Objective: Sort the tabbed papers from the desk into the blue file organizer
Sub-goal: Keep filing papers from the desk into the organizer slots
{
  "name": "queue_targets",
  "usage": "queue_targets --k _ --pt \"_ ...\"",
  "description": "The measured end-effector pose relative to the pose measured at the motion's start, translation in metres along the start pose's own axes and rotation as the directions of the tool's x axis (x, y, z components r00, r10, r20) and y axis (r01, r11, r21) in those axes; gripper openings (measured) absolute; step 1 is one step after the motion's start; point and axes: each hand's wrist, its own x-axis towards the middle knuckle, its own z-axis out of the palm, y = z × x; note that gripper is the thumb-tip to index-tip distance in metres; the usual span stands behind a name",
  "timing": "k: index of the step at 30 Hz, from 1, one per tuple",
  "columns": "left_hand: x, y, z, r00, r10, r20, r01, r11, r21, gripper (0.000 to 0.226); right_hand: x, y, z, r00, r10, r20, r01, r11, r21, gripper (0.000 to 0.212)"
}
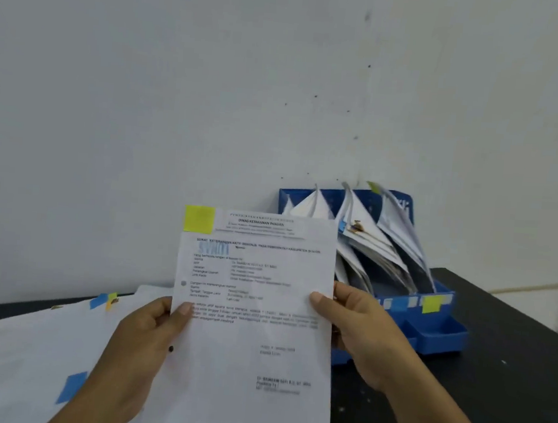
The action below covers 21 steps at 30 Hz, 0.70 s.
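Held upright between both hands, a printed sheet (256, 309) fills the middle of the view, its yellow tab (199, 219) stuck at the top left corner, well above the fingers. On the sheet's left edge the left hand (140, 344) pinches the paper — thumb (183, 310) laid across the front, the other fingers curled out of sight behind. On the right edge the right hand (358, 334) grips the same sheet in the same way, thumb (319, 299) on the printed face and the rest hidden behind the page.

Below and left of the left-hand fingers, a spread of loose white papers (26, 351) lies on the black desk (508, 379); one bears a blue tab (72, 387) near the left wrist, and farther back a blue tab and a yellow tab (105, 300) sit side by side.

Just beyond the right-hand fingers stands the blue file organizer (441, 334) against the white wall (180, 86), with filed papers (378, 246) leaning in its slots — a yellow tab (431, 304) shows on its front rim, and another sticks up from the rearmost papers.
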Motion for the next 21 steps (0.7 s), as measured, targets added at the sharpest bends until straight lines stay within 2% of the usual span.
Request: queue_targets --k 3,6,8,10,12,15,19,21 --pt "-0.001 0.005 0.022 0.991 -0.003 0.132 0.015 0.996 -0.090 0.018 -0.012 -0.006 -0.028 0.998 -0.024 -0.059 0.019 0.997 -0.071 0.018" --pt "-0.004 0.014 0.049 0.979 0.022 0.205 0.002 0.994 -0.112 0.018 -0.023 -0.010 -0.057 0.993 -0.018 -0.121 0.002 0.991 -0.134 0.016" --pt "-0.003 0.017 0.067 0.975 0.050 0.216 -0.033 0.996 -0.080 0.016 -0.029 -0.014 -0.076 0.980 -0.037 -0.196 0.010 0.990 -0.140 0.016" --pt "0.002 0.016 0.082 0.979 0.085 0.185 -0.083 0.996 -0.020 0.013 -0.034 -0.020 -0.098 0.936 -0.104 -0.337 0.054 0.987 -0.153 0.014" --pt "0.007 0.014 0.098 0.980 0.130 0.151 -0.135 0.991 0.019 0.010 -0.038 -0.030 -0.125 0.847 -0.182 -0.499 0.111 0.979 -0.169 0.012" --pt "0.010 0.009 0.120 0.973 0.209 0.093 -0.222 0.962 0.160 0.006 -0.046 -0.049 -0.162 0.661 -0.306 -0.685 0.196 0.952 -0.236 0.015" --pt "0.020 -0.008 0.141 0.937 0.338 0.092 -0.347 0.863 0.367 0.022 -0.061 -0.081 -0.201 0.412 -0.466 -0.783 0.231 0.885 -0.405 0.023" --pt "0.023 -0.016 0.152 0.909 0.395 0.130 -0.410 0.802 0.434 0.031 -0.066 -0.094 -0.217 0.304 -0.528 -0.793 0.239 0.848 -0.473 0.017"
